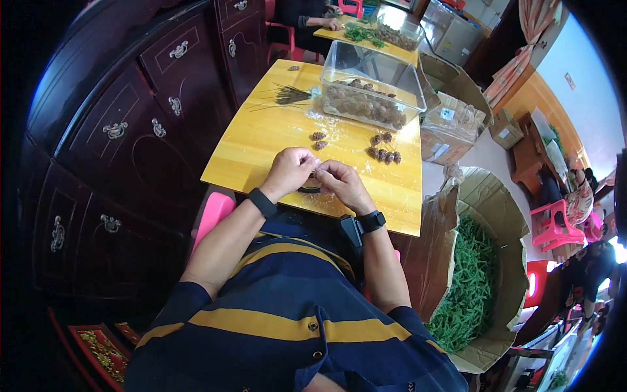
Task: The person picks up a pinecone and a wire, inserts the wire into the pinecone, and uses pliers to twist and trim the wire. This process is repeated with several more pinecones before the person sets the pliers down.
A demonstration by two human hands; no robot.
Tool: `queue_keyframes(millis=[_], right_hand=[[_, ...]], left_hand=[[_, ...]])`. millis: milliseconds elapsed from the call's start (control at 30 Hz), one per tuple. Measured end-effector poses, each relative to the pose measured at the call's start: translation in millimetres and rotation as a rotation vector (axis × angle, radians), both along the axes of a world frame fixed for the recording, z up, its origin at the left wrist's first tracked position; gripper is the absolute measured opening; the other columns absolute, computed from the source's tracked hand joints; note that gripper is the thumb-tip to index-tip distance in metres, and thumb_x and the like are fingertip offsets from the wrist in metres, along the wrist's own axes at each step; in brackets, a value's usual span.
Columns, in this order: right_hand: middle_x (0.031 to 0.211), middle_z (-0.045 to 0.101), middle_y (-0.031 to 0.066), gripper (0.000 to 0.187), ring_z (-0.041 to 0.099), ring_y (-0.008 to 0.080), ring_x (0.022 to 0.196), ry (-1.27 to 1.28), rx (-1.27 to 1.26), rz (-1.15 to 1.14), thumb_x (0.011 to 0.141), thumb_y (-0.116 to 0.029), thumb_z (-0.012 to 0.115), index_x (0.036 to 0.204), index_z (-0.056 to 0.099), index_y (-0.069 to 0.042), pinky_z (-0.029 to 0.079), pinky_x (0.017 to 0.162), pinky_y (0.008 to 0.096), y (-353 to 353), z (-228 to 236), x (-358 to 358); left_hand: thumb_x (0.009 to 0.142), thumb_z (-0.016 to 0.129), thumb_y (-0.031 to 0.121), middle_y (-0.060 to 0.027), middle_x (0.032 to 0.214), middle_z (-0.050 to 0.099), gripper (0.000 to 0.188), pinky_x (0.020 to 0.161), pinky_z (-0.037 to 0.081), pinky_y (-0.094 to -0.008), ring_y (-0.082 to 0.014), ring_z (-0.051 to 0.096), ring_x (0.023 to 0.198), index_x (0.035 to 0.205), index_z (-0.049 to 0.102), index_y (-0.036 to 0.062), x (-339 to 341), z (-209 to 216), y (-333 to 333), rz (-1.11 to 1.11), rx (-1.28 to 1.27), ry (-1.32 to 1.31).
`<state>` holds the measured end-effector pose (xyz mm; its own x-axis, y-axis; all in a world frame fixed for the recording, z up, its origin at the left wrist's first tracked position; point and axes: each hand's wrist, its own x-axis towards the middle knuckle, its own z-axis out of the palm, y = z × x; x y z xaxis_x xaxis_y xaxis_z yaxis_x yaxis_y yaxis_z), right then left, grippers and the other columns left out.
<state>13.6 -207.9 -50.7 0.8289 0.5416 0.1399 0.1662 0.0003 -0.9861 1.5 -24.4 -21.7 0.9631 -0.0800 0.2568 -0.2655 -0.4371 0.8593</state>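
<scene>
Both hands meet over the near part of the yellow wooden table. My left hand is closed, thumb and fingertips pressed together. Against it, my right hand pinches too; whatever small thing they hold is mostly hidden by the fingers. Just beneath the fingers lies a dark ring-shaped object, perhaps a roll of tape. Beyond the hands are two loose brown pine cones. To the right sits a group of several pine cones with thin stems.
A clear plastic bin of pine cones stands at the table's back right, beside a bundle of thin dark wires. A cardboard box of green artificial foliage is at my right. Dark cabinets line the left. Another person's hand works beyond.
</scene>
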Motion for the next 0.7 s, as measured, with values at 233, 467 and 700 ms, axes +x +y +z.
queue_keyframes(millis=[233,467,700], right_hand=[[0.086,0.066,-0.0008,0.017,0.059,0.0051,0.072,0.109,0.107,0.054,0.100,-0.022,0.058,0.101,0.064,-0.006,0.049,0.066,0.0203,-7,4,0],[0.087,0.067,-0.0001,0.016,0.061,0.0058,0.073,0.162,0.168,0.026,0.099,-0.022,0.058,0.100,0.064,-0.007,0.049,0.067,0.0204,-7,11,-4],[0.084,0.067,0.0010,0.018,0.061,0.0067,0.072,0.153,0.113,-0.014,0.099,-0.024,0.058,0.096,0.063,-0.007,0.050,0.066,0.0214,-18,4,6]], left_hand=[[0.094,0.062,0.017,0.0045,0.066,0.052,0.021,0.053,0.038,-0.0217,-0.0041,0.045,0.058,0.076,0.059,0.0060,-3,2,-2,-0.148,-0.407,0.243],[0.095,0.061,0.017,0.0062,0.065,0.049,0.021,0.052,0.036,-0.0204,-0.0025,0.043,0.058,0.076,0.058,0.0079,-7,10,-10,-0.124,-0.497,0.291],[0.094,0.061,0.016,0.0049,0.064,0.052,0.023,0.051,0.037,-0.0214,-0.0023,0.045,0.059,0.072,0.059,0.0083,14,19,21,0.125,-0.458,-0.119]])
